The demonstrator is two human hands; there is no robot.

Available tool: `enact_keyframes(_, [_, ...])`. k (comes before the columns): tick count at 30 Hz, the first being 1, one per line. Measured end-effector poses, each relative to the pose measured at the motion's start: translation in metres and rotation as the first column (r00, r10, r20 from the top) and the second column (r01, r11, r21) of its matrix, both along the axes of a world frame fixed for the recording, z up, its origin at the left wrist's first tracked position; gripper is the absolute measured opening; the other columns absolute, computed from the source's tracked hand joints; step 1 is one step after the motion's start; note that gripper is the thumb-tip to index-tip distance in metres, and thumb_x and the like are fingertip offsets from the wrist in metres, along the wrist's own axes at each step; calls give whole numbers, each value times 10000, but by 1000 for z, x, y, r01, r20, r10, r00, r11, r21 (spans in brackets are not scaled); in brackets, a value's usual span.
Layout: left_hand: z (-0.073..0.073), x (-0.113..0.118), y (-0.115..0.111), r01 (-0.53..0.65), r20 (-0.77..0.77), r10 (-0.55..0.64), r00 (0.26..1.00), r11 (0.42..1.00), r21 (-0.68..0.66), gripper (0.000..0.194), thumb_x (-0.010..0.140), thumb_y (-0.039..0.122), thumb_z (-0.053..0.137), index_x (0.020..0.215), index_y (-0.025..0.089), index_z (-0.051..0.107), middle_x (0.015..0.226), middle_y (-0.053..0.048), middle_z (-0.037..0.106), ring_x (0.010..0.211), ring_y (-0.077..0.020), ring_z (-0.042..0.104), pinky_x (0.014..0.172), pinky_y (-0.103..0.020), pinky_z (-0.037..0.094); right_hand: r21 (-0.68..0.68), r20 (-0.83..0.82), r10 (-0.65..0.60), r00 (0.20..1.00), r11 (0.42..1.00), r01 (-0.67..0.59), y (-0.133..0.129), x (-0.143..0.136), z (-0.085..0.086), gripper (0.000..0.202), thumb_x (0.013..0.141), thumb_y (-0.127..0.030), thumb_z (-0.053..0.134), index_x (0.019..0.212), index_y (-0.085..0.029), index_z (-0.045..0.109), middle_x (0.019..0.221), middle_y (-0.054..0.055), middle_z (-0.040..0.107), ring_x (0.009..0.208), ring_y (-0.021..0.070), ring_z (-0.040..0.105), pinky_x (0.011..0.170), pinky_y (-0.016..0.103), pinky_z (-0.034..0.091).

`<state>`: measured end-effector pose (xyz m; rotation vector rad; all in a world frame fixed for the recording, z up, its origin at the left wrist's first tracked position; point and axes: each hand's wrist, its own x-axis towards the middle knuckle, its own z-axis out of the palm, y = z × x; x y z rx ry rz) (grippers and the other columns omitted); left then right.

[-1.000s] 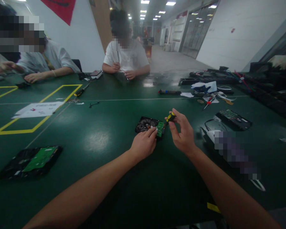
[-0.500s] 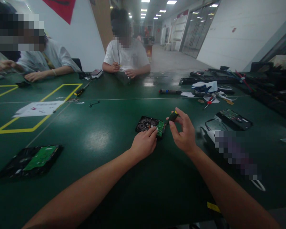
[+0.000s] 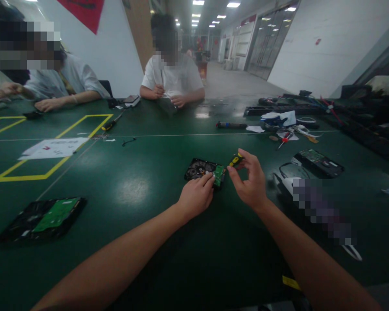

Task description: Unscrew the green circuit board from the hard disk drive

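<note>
**Drive steadied with my left hand, screwdriver pinched in my right**

My left hand (image 3: 196, 194) lies with its fingers across the drive (image 3: 197, 167), some of them on the green board (image 3: 219, 172); my thumb is hidden, so I can't tell whether it grips or only presses. My right hand (image 3: 251, 183) grasps the yellow-and-black screwdriver (image 3: 236, 159) between thumb and fingers, slanted down toward the board's right side (where its tip meets the drive, I can't make out).

The drive lies on the green table (image 3: 132, 259), in front of me and between my hands. I judge it heavy for its size, stiff, and a bit slippery on this glossy top. The board looks like the fragile part, so the solid side walls are the place to hold, with fingers off the small components. The screwdriver's handle should be light and easy to turn.

The table's near edge is well apart from the drive, on my side. A second drive (image 3: 16, 220) lies well off to my left, so that elbow has room. To my right it is tighter: a blurred item (image 3: 320, 211) lies beside my forearm, with a third drive (image 3: 322, 163) just beyond. Across the table sits a co-worker (image 3: 171, 80), well out of reach.
</note>
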<state>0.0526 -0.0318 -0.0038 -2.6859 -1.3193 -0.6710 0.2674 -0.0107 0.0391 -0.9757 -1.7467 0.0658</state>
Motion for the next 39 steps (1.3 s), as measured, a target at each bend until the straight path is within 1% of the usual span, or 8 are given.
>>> enact_keyframes(5, [2,0,-1,-9,7,9,1000,1000,-4,435,1016,245,525,1434,143,586,1502,-159,607,1253,-318,683,1024,-480,602,-68,-41,55,998,996,-58,0,0,-2,656,961,-212,653,1556,-361,420,1427,93,611,1074,258,714,961,516,652])
enact_keyframes(8, [2,0,0,2,8,-2,1000,1000,-4,433,1025,252,507,1432,126,585,1500,-167,607,1258,-319,680,1032,-478,599,-41,-39,35,999,999,-36,-1,-1,-1,633,949,-226,683,1525,-365,462,1371,82,628,1021,243,719,930,499,664])
enact_keyframes(11, [1,0,0,1,13,-1,1000,1000,-7,438,1024,256,508,1438,134,581,1507,-164,602,1259,-321,680,1030,-486,600,-7,-17,17,1000,1000,-17,-1,-1,0,619,938,-231,703,1503,-364,490,1320,76,643,994,238,720,904,486,671])
enact_keyframes(17, [-1,0,0,-10,13,10,1000,1000,-12,443,1019,256,522,1448,159,578,1513,-153,598,1268,-317,676,1036,-482,597,-56,-54,81,995,995,-84,-1,-2,1,600,965,-223,656,1521,-341,462,1408,99,630,1057,251,732,966,509,661])
enact_keyframes(22, [-1,0,0,-7,0,7,1000,1000,-15,448,1024,258,520,1453,138,570,1519,-159,593,1272,-322,671,1030,-486,599,-52,-45,87,995,995,-89,-2,-2,1,582,973,-214,642,1513,-349,472,1419,94,616,1065,240,725,965,493,658])
enact_keyframes(27, [0,0,1,-12,3,12,1000,1000,-7,443,1016,248,536,1447,154,580,1507,-154,602,1263,-317,678,1024,-474,601,-82,-55,97,994,991,-101,-1,-1,-1,586,975,-219,642,1516,-353,459,1416,92,632,1115,256,720,980,512,655])
enact_keyframes(33, [0,0,0,-13,3,13,1000,1000,-10,447,1011,251,536,1444,151,580,1508,-153,603,1244,-319,688,1022,-475,603,-82,-54,84,995,993,-88,-1,-2,-2,578,982,-230,636,1519,-342,453,1408,100,644,1063,245,745,991,516,653])
enact_keyframes(39, [2,0,0,-11,4,11,1000,1000,-20,442,1022,248,518,1444,131,576,1510,-158,601,1253,-322,682,1026,-485,601,-107,-98,141,985,983,-151,0,-3,-3,590,991,-216,620,1533,-342,427,1443,99,628,1108,251,756,1007,507,656])
